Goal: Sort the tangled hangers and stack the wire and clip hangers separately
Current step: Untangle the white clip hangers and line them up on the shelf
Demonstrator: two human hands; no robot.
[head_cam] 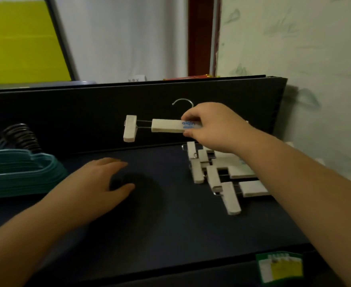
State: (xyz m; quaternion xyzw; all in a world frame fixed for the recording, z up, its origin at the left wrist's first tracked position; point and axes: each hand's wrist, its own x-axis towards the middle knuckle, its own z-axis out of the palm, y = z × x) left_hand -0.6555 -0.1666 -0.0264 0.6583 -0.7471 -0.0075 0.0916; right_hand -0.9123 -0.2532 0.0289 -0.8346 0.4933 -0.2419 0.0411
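Right hand [214, 127] pinches clip hanger [166, 125] above dark table [170, 224]; left hand [100, 183] relaxed.

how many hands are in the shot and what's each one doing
2. The right hand is raised above the clip hanger pile, pinching the white bar of a clip hanger. The left hand hovers open over the dark surface, right of the teal hanger stack.

Hanger count so far

One clip hanger [166, 126] held up, one clip pile [218, 172], one teal stack [17, 172], two hands; piles too tangled to count.
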